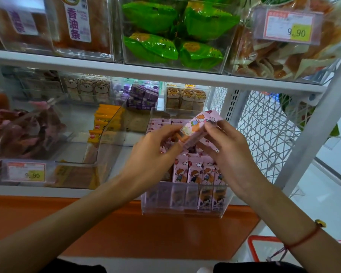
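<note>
Above the clear bin [185, 212], a pink snack pack [195, 128] is pinched endwise by left hand [156, 154] and right hand [232, 156]; seemingly light, crushable.

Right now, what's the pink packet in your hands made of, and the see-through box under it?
The pink packet, pinched by the left hand and right hand, looks like thin plastic film: printed cartoons, sheen, though it could be coated paper. The see-through box seems hard clear plastic, probably acrylic: stiff straight walls, glossy edges, packets visible through it.
</note>
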